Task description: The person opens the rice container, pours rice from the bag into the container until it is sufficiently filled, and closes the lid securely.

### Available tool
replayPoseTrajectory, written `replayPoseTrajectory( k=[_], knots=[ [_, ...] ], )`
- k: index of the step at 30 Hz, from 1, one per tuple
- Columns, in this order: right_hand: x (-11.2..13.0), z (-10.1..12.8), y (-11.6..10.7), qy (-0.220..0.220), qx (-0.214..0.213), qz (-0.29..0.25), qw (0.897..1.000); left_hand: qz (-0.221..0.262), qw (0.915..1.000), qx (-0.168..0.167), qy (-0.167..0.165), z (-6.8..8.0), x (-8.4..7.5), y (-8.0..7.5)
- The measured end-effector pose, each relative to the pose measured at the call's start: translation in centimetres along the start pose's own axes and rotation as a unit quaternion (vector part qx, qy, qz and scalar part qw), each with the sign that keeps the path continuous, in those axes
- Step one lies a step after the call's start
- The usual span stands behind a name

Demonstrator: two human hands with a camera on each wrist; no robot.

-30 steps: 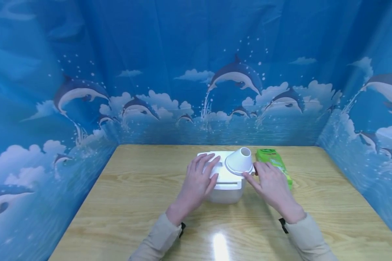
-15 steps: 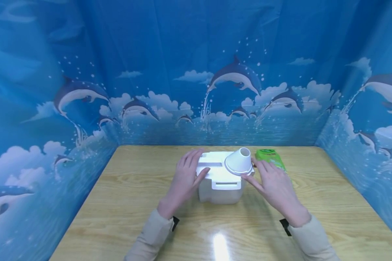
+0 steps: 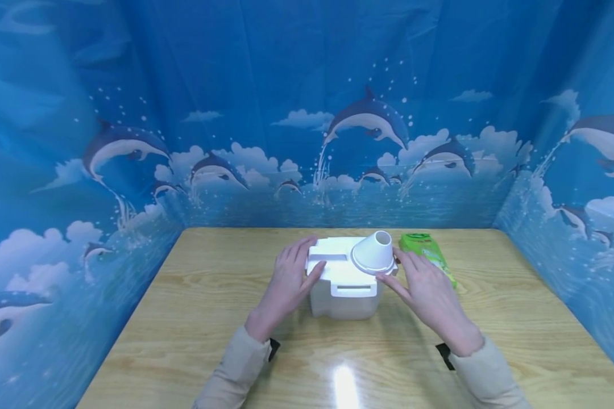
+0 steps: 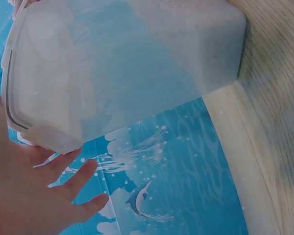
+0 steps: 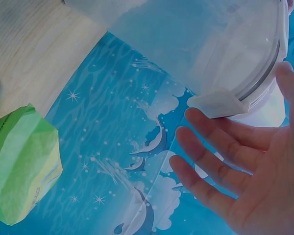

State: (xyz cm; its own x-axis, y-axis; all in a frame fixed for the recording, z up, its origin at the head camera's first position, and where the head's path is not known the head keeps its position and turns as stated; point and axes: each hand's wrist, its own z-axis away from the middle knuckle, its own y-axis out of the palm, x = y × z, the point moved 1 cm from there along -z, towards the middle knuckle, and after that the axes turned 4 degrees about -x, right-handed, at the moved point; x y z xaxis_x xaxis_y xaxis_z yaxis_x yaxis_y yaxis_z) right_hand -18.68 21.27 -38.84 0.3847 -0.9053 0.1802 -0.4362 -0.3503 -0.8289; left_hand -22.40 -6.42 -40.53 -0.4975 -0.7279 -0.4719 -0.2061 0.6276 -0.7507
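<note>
A storage box (image 3: 345,308) with a translucent body stands upright on the table. Its white lid (image 3: 340,271) carries a white cone-shaped spout (image 3: 372,253), and a slotted latch (image 3: 354,291) juts at the front. My left hand (image 3: 285,281) is at the lid's left side, thumb along the top edge. In the left wrist view its fingers are spread, fingertips right at a side latch (image 4: 53,139). My right hand (image 3: 432,292) is at the right side, thumb by the cone's base. In the right wrist view, its index fingertip is at another side latch (image 5: 218,104), the other fingers relaxed.
A green plastic packet (image 3: 426,247) lies behind my right hand, partly hidden by it. The wooden table (image 3: 210,307) ends at a blue dolphin-print curtain (image 3: 245,187) at the back and sides.
My left hand has slid left from the lid's top to its left edge, uncovering the recessed handle. The right hand has barely shifted. The box has stayed put.
</note>
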Motion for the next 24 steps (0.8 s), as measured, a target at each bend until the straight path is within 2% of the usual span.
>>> replayPoseTrajectory(
  k=[10,16,24],
  knots=[
    [0.0,0.1,0.2,0.009,0.001,-0.002,1.000,-0.002,0.9999,0.006,-0.010,0.0,-0.1,0.0],
    [-0.2,0.1,0.7,0.008,-0.004,-0.008,1.000,0.004,0.9999,-0.013,-0.007,0.3,-0.3,0.0],
    [-0.7,-0.4,1.4,0.010,0.006,-0.015,1.000,0.003,0.9991,-0.040,0.015,1.4,-0.2,-0.1]
  ],
)
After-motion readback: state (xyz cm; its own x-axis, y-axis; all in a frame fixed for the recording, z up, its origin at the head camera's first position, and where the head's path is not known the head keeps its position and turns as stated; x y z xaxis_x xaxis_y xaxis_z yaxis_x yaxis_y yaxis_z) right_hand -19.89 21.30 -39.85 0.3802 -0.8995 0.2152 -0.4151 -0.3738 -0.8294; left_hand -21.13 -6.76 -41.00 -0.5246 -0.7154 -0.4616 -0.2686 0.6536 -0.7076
